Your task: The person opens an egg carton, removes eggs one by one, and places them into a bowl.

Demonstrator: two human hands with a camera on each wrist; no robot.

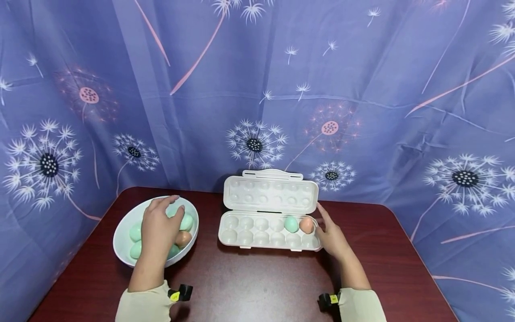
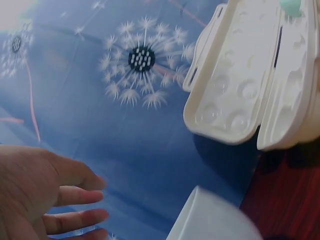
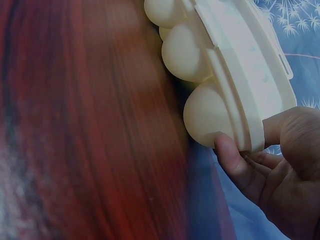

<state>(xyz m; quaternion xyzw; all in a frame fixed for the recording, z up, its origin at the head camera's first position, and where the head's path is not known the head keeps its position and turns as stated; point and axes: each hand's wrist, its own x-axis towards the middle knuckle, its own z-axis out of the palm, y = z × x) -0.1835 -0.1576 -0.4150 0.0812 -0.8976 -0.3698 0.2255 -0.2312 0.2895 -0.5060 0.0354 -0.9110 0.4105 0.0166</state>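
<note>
A white bowl (image 1: 120, 243) on the left holds several pale green eggs (image 1: 136, 231) and a brown egg (image 1: 183, 239). Over it is my left hand (image 1: 159, 223), fingers and thumb spread apart with no egg between them. The left wrist view shows that hand (image 2: 55, 200) beside the bowl's rim (image 2: 212, 217). A white plastic egg carton (image 1: 261, 241) lies with its lid up. In its back row, toward the right end, sit a green egg (image 1: 291, 224) and a brown egg (image 1: 306, 225). My right hand (image 1: 333, 237) grips that end, thumb against an end cup (image 3: 207, 115).
Everything stands on a dark red wooden table (image 1: 249, 286). Right behind it hangs a blue curtain (image 1: 193, 134) with dandelion prints. The carton's raised lid (image 1: 271, 194) is close to the curtain.
</note>
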